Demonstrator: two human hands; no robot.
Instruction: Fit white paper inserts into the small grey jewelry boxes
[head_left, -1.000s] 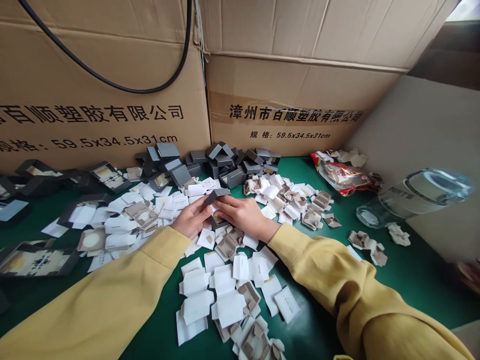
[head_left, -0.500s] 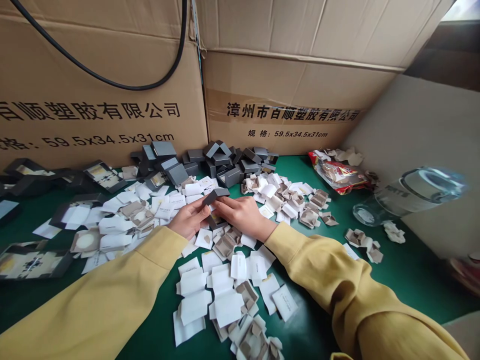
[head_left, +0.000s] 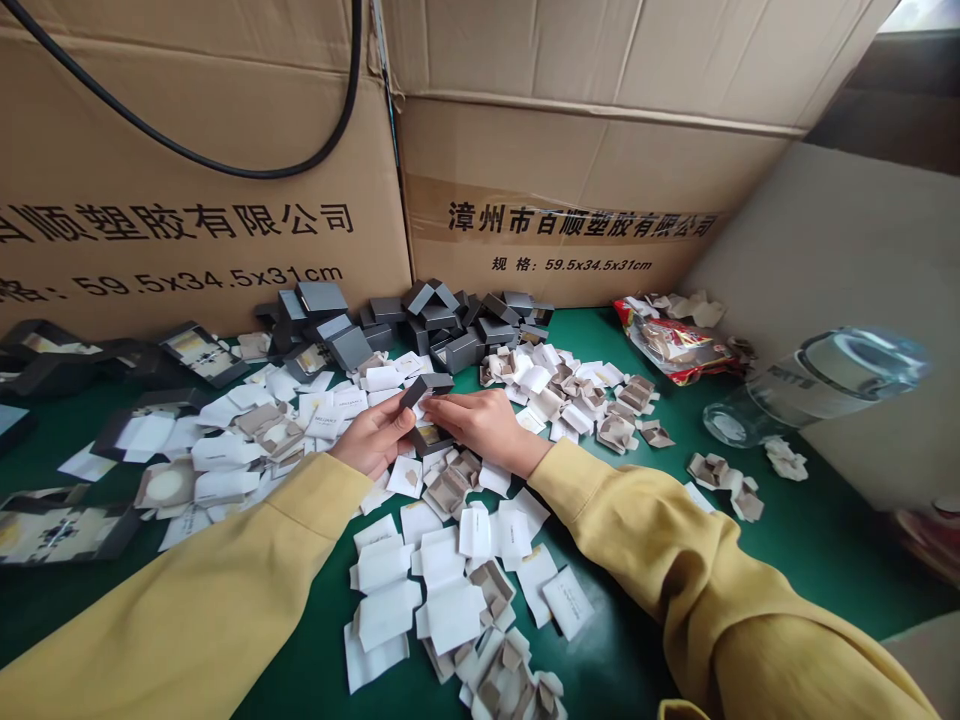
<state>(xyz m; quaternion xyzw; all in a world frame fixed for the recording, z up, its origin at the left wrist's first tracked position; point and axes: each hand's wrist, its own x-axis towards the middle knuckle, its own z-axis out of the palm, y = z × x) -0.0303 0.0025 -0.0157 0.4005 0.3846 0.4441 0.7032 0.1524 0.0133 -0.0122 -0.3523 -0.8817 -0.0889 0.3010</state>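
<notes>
Held just above the green bench [head_left: 787, 540], a grey lid [head_left: 427, 384] is pinched at its two ends by the left hand [head_left: 373, 442] and the right hand [head_left: 486, 425], both with fingers closed on it. A grey box base [head_left: 430, 437] is seen directly beneath, among scattered white card inserts [head_left: 420, 570]. More grey boxes [head_left: 420, 320] are piled behind.

This looks like a small packing workshop, the hand-assembly corner of a packaging business. A green-topped desk [head_left: 825, 540] is strewn with loose white card inserts [head_left: 450, 610] and a heap of small grey boxes [head_left: 442, 320]. Large cardboard shipping cartons [head_left: 187, 150], printed with a plastics company's name and their measurements, stand stacked along the back like stock waiting to move.
</notes>
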